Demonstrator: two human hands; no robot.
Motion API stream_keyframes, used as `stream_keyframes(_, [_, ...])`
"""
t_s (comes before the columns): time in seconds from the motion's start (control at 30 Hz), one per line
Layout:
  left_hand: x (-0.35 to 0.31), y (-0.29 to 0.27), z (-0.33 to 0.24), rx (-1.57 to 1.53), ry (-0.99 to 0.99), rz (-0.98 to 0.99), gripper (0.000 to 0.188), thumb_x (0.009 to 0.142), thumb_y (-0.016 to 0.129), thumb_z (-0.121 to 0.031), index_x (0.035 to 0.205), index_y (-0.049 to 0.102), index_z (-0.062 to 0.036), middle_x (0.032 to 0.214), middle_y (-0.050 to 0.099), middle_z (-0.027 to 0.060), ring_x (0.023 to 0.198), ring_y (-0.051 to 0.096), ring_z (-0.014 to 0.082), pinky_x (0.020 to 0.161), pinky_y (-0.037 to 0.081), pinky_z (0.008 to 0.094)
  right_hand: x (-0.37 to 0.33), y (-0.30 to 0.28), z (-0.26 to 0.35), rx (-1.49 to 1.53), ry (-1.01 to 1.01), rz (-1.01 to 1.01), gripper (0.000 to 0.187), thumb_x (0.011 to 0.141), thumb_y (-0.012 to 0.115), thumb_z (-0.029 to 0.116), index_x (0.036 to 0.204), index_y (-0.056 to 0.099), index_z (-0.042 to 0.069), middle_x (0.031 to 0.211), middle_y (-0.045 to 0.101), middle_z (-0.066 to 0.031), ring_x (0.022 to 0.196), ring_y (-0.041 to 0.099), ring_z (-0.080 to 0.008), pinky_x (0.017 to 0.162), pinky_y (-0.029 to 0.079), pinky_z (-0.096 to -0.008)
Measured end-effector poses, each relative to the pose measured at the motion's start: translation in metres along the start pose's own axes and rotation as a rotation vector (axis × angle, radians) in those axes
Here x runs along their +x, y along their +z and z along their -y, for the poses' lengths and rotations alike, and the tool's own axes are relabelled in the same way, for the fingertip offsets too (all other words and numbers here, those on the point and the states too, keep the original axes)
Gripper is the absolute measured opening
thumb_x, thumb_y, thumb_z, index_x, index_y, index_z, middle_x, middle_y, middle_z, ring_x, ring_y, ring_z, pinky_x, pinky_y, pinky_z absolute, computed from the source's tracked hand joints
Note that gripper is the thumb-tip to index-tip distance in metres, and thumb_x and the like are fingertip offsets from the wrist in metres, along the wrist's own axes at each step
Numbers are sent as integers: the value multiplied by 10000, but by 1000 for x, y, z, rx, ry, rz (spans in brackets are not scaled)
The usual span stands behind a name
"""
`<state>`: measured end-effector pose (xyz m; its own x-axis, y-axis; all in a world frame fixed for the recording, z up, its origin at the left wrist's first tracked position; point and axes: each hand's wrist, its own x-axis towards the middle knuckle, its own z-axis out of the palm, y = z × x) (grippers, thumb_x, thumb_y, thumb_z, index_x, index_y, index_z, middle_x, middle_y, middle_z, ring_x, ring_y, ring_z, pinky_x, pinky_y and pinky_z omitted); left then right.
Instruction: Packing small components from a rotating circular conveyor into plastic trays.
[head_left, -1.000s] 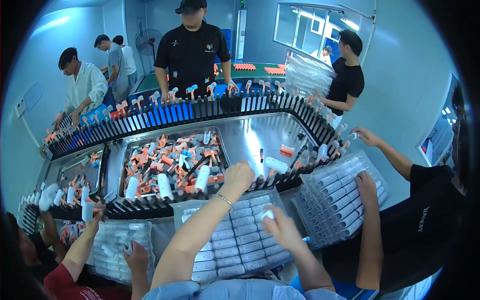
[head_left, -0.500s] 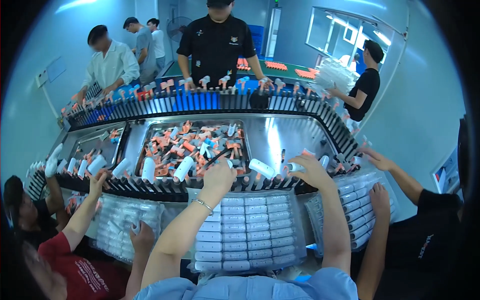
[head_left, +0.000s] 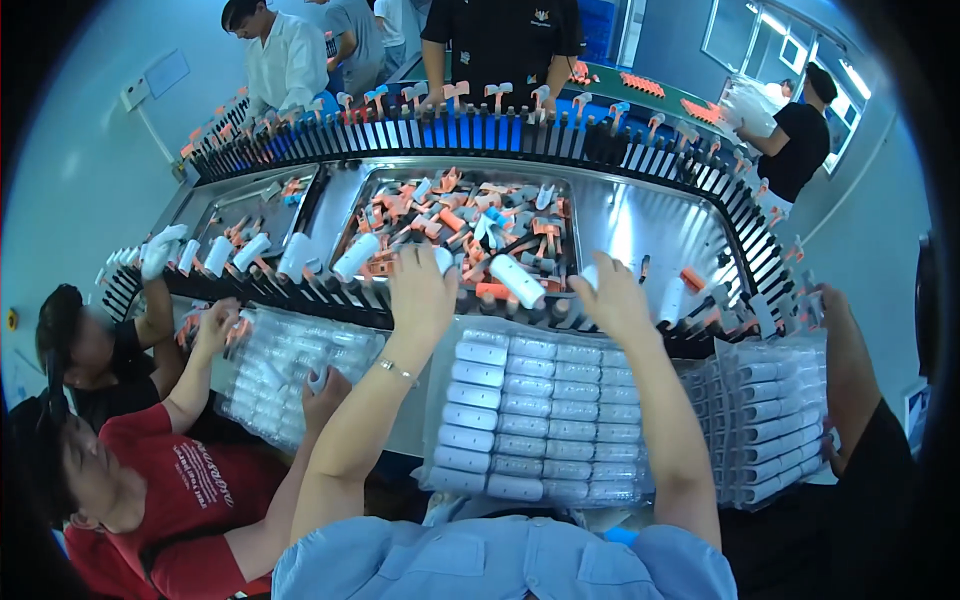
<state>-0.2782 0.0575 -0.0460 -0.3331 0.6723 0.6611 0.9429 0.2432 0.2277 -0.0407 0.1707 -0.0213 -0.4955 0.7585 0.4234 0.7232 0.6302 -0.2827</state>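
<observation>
My left hand (head_left: 422, 298) reaches over the near row of black pegs, its fingers curled around a white rounded plastic shell (head_left: 443, 261). To its right my right hand (head_left: 614, 300) is closed on another white shell (head_left: 590, 276), mostly hidden by the fingers. Between the hands a white shell (head_left: 517, 281) sits tilted on the peg row. More shells stand along the row to the left, among them one (head_left: 356, 257) beside my left hand. Below my wrists lies a clear blister tray (head_left: 570, 424) with white shells in rows.
Beyond the pegs, a metal tray (head_left: 366, 190) holds a heap of orange, grey and white parts. The peg line (head_left: 480, 132) curves round the far side. Co-workers stand at both sides and opposite; one in a red shirt (head_left: 205, 470) works at another blister tray (head_left: 268, 395).
My view has tilted down and turned left. Both hands have shifted left relative to the metal tray, and the shells on the peg row have also moved left.
</observation>
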Motion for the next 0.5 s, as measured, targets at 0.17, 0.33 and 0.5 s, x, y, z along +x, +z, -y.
stream_keyframes(0.17, [-62, -31, -6, -363, 315, 25, 306, 727, 663, -71, 1023, 593, -48, 960, 533, 125, 899, 514, 317, 768, 422, 396, -73, 1, 48, 146, -329, -151, 372, 684, 701, 226, 989, 571, 56, 975, 559, -148, 926, 525, -322, 797, 421, -452])
stream_keyframes(0.33, [-85, -10, -13, -411, 392, 397, 223, 741, 636, -88, 959, 622, -40, 951, 552, 98, 900, 539, 270, 803, 448, 364, -166, 2, 61, 298, -684, 471, 186, 786, 606, 234, 730, 558, 64, 695, 562, -70, 700, 589, -253, 593, 493, -375])
stream_keyframes(0.5, [-72, 7, -12, -325, 392, 607, 240, 731, 675, -197, 924, 643, -57, 914, 572, 93, 915, 550, 264, 808, 458, 360, -194, 7, 56, 341, -611, 570, 256, 742, 650, 258, 797, 548, 30, 797, 554, -96, 770, 581, -258, 625, 501, -355])
